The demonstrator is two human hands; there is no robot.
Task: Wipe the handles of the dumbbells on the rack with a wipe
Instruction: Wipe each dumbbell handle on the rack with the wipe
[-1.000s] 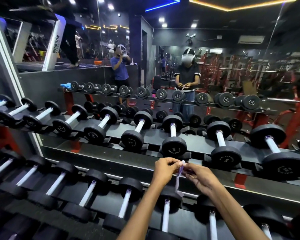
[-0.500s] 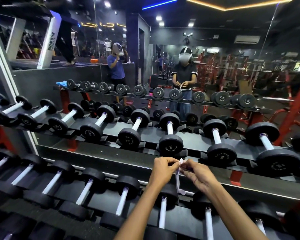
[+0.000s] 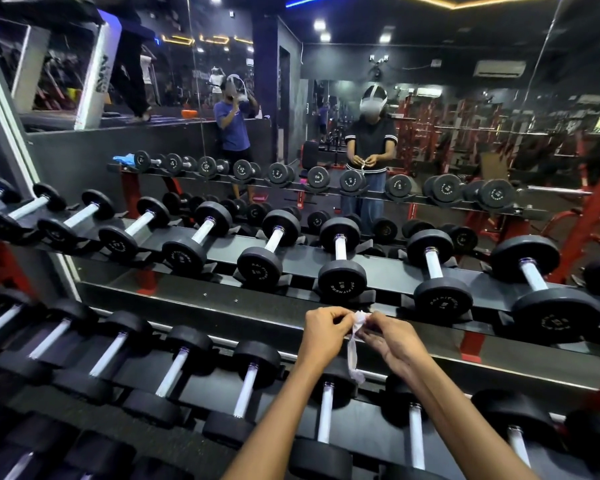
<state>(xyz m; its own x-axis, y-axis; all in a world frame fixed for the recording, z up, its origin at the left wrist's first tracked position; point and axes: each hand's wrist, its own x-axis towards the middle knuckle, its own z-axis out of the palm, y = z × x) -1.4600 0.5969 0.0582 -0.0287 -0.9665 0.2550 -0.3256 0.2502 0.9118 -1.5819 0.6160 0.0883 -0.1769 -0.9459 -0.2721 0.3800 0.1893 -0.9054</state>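
Head view: wipe (image 3: 355, 344), partly hidden between left hand (image 3: 326, 332) and right hand (image 3: 392, 344).

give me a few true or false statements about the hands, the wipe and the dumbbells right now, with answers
1. Both hands pinch the wipe between them. True: the left hand and right hand each hold its top end.
2. The wipe is pressed against a dumbbell handle. False: it hangs in the air above the lower shelf, touching no handle.
3. The wipe is spread out flat. False: it is a twisted, crumpled strip hanging down.
4. A mirror behind the rack shows a person holding something in both hands. True.
5. The dumbbells have dark ends and pale handles. True.
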